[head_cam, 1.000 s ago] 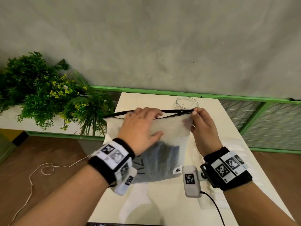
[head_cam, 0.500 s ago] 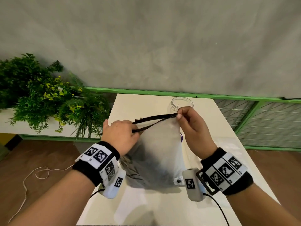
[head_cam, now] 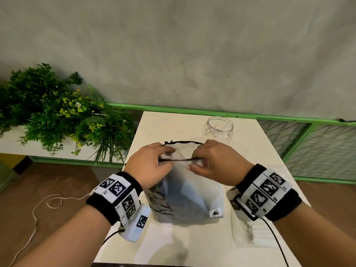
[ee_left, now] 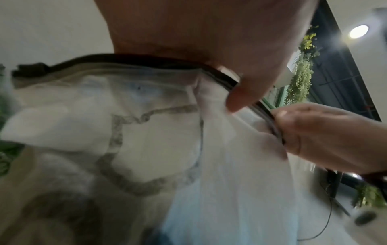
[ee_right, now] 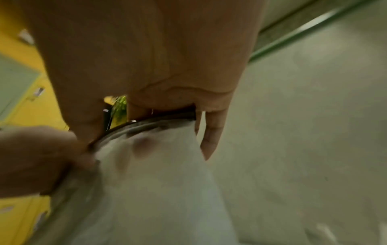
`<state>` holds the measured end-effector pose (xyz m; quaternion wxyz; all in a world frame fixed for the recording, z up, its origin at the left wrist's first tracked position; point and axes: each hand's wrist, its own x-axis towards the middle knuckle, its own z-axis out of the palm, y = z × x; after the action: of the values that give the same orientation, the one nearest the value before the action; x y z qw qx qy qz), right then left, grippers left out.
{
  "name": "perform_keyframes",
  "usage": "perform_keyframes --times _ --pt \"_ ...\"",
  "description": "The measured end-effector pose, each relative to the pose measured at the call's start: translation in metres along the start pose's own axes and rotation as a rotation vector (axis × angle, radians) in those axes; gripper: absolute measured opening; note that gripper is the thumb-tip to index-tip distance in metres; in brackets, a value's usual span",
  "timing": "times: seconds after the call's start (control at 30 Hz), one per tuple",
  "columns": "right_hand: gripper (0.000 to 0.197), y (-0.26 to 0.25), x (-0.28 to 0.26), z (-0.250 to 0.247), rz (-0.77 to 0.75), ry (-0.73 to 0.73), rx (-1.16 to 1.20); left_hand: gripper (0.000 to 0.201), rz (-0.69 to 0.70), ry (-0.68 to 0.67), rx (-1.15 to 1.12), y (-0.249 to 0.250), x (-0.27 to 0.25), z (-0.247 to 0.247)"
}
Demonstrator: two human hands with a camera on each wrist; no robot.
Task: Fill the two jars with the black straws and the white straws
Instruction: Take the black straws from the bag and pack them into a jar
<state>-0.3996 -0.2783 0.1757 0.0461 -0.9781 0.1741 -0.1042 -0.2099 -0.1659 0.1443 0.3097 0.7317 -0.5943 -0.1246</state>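
Since the earlier frames, both hands had drawn together at the top of the pouch, and its black zip edges, shut flat a second before, had parted into a narrow mouth.

Nearest the camera, the two forearms came in over the near edge of the white table, each wrist wrapped in a black band with printed markers. Between them stood the translucent pouch, its base on the table, with a dark mass showing through its lower half; this looked like the black straws, though no single straw could be made out, and the white straws could not be seen at all.

At the pouch's top, the left hand pinched the near black rim between thumb and curled fingers. The right hand gripped the same rim from the right, and the right wrist view showed its fingers hooked over the zip edge. The far rim arched behind the hands, so the mouth was partly open.

Farther back and to the right stood a clear glass jar, open and apparently empty apart from its clasp hardware. A second jar was not in view. A leafy plant sat off the table to the far left.

By my reading the task had barely begun: the pouch was only being opened, no straw was out, and both jars still needed filling.
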Motion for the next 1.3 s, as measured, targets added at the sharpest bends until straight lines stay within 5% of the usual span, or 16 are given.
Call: perform_keyframes --times 0.1,0.17,0.27,0.4,0.5,0.6,0.83,0.93,1.03,1.17,1.3 --pt "0.056 -0.004 -0.006 -0.001 0.129 -0.033 0.317 0.074 -0.036 -0.023 -0.073 0.004 0.001 0.003" --pt "0.052 -0.002 -0.007 0.004 0.199 -0.07 0.36 0.078 -0.042 -0.026 0.078 0.006 0.004 0.006" --pt "0.007 -0.004 -0.013 0.012 0.146 -0.117 0.196 0.088 -0.045 -0.107 0.338 0.004 0.005 0.015" --pt "0.043 -0.01 -0.025 0.022 0.094 -0.097 0.095 0.11 -0.099 -0.132 0.408 -0.001 0.001 0.026" --pt "0.056 0.0 -0.029 0.028 0.256 0.0 0.11 0.108 -0.099 -0.121 0.389 0.0 0.0 0.033" --pt "0.051 0.011 -0.025 0.03 0.304 -0.128 0.197 0.099 -0.101 -0.133 0.36 0.005 -0.001 0.038" --pt "0.063 0.0 -0.034 0.031 -0.063 0.033 0.266 0.096 -0.173 -0.104 0.389 0.005 0.003 0.035" --pt "0.054 0.001 -0.038 0.036 -0.076 -0.069 0.167 0.092 -0.148 -0.158 0.41 0.001 0.002 0.036" --pt "0.037 0.001 -0.041 0.038 0.137 -0.236 0.011 0.078 -0.134 -0.2 0.394 -0.001 0.001 0.036" --pt "0.047 0.003 -0.038 0.046 0.218 -0.463 -0.166 0.075 -0.121 -0.231 0.415 0.0 0.005 0.039" --pt "0.031 0.006 -0.034 0.048 0.158 -0.339 -0.091 0.078 -0.143 -0.251 0.448 0.002 0.01 0.04"
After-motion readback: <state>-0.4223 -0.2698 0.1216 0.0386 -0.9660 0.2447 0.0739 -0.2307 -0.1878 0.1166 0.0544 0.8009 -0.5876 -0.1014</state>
